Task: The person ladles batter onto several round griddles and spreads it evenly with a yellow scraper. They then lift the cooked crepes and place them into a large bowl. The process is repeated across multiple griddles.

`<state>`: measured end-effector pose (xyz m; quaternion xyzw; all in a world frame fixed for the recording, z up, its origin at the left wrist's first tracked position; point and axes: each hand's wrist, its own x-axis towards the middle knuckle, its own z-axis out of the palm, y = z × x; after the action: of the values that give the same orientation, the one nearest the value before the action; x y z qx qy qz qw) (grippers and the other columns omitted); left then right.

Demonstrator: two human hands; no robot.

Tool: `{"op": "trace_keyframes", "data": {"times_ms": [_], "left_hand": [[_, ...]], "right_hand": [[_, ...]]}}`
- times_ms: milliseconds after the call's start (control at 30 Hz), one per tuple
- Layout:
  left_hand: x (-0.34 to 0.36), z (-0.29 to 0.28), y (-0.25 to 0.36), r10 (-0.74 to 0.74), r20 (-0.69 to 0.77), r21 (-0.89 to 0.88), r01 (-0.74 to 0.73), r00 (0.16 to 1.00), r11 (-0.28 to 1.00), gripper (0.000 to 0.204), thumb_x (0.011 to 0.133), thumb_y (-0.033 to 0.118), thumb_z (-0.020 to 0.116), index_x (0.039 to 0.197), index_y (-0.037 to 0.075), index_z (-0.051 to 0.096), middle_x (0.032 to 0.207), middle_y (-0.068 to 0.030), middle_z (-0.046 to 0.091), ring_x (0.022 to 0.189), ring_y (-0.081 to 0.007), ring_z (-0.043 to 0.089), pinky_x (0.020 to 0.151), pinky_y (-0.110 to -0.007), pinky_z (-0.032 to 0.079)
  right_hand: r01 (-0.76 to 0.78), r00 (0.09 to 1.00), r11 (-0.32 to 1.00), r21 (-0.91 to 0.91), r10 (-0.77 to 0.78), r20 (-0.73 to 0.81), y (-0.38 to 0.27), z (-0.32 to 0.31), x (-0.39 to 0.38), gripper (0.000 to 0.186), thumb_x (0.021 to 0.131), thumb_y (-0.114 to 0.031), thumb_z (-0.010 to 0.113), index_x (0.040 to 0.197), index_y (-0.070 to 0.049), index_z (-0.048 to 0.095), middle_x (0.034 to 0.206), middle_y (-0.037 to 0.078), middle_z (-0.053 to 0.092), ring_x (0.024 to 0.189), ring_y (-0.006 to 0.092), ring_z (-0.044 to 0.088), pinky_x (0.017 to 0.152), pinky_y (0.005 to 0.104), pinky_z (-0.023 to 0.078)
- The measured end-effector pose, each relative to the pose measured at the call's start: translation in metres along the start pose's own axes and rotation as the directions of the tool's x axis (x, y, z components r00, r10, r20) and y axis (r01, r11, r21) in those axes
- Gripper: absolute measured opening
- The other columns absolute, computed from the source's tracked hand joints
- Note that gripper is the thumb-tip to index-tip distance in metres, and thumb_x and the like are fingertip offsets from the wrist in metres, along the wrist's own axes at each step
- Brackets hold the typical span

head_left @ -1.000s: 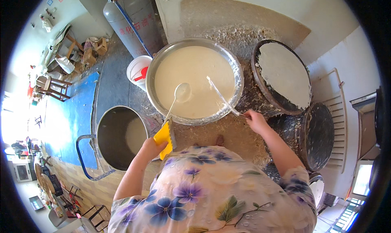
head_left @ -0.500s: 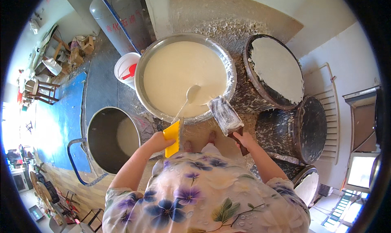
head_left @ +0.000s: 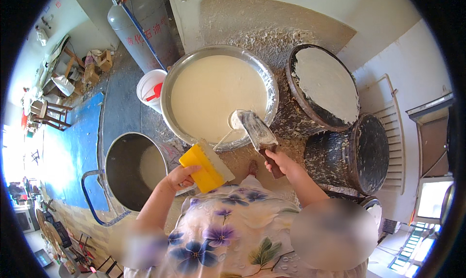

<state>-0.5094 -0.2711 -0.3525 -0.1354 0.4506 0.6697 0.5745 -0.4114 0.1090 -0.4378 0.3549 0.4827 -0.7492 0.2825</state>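
Observation:
My left hand (head_left: pixel 182 177) grips a yellow scraper (head_left: pixel 200 167) whose pale edge carries some cream-coloured residue. In my right hand (head_left: pixel 279 162) is a brown-handled scraper (head_left: pixel 256 128), its wide blade smeared with white paste. That blade reaches over the near rim of a big metal basin (head_left: pixel 171 79) filled with smooth cream-coloured batter (head_left: pixel 218 88). A ladle (head_left: pixel 236 120) rests in the batter at the near side, its thin handle slanting toward the yellow scraper. The blade overlaps the ladle's bowl in view; whether they touch I cannot tell.
A deep metal pot (head_left: pixel 128 181) with a looped handle stands left. Behind it are a white bucket (head_left: pixel 145 86) holding a red scoop (head_left: pixel 154 92) and a grey gas cylinder (head_left: pixel 141 30). At right, a paste-covered drum (head_left: pixel 325 84) and another dark drum (head_left: pixel 371 154) stand close together.
The yellow scraper has turned so its broad face shows. My right hand has moved left, bringing its scraper over the ladle's bowl. The ladle's bowl sits slightly farther right and nearer.

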Motion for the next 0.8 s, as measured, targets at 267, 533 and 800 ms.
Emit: {"op": "trace_keyframes", "data": {"times_ms": [267,533,800], "left_hand": [[0.005,0.020,0.004,0.095,-0.231,-0.014,-0.101,0.968,0.995,0.019,0.084,0.018,0.058,0.100,0.008,0.053,0.066,0.0030,0.049,0.040,-0.0012,0.030,0.033,-0.015,0.021],[-0.030,0.058,0.037,0.290,-0.340,0.203,-0.231,0.895,0.952,0.019,0.083,0.014,0.058,0.099,0.008,0.052,0.067,0.0005,0.052,0.037,-0.0019,0.033,0.030,-0.015,0.023],[-0.087,0.128,0.076,0.437,-0.213,0.294,-0.369,0.874,0.882,0.030,0.081,0.008,0.057,0.110,0.006,0.050,0.087,-0.0080,0.061,0.040,-0.0052,0.041,0.031,-0.015,0.027]], "right_hand": [[0.110,0.986,0.967,-0.229,-0.136,-0.101,0.048,-0.021,0.004,0.034,0.082,-0.033,0.061,0.081,-0.001,0.053,0.062,0.007,0.055,0.046,0.0147,0.052,0.041,0.0309,0.043],[0.338,0.912,0.889,-0.308,-0.390,-0.124,0.052,-0.003,0.019,0.031,0.079,-0.026,0.065,0.073,0.001,0.053,0.054,0.006,0.053,0.041,0.0130,0.051,0.038,0.0287,0.041],[0.504,0.856,0.816,-0.284,-0.515,0.040,-0.017,0.035,0.039,0.021,0.078,-0.015,0.067,0.080,-0.001,0.051,0.057,0.003,0.052,0.043,0.0106,0.048,0.041,0.0270,0.039]]}}
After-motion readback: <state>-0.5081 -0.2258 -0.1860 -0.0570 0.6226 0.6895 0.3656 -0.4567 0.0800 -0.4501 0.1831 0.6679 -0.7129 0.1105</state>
